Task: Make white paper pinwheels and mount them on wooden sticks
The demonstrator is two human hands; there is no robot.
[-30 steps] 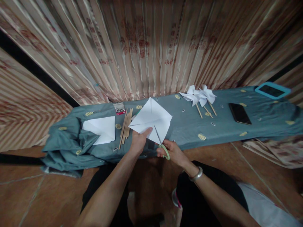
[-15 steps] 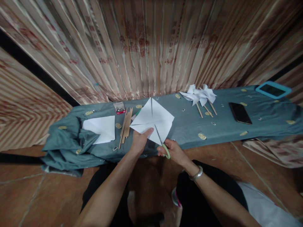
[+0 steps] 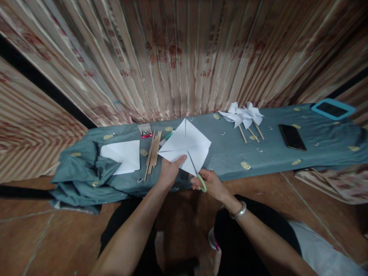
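Note:
A white square of paper (image 3: 191, 140) is held up with one corner away from me, and slits run in from its corners. My left hand (image 3: 170, 168) pinches its near left edge, thumb on top and fingers hidden beneath. In my right hand (image 3: 209, 183) is a pair of scissors (image 3: 202, 183) with pale green handles. Their blades lie along the near corner of the paper, pointing toward its middle. Wooden sticks (image 3: 153, 153) lie just left of the paper, partly beside a green item (image 3: 168, 136) that the paper mostly covers.
On the blue-green cloth (image 3: 230, 161) lie a stack of white paper (image 3: 129, 155), a small red box of metal pins (image 3: 145, 131), several white pinwheels (image 3: 243, 115) on sticks, a black phone (image 3: 292, 137) and a blue-framed tablet (image 3: 333, 109). A patterned curtain (image 3: 184, 57) hangs behind.
The paper has shifted very slightly, and a bit more of the green item shows at its left. Both hands and the scissors stay almost in the same place.

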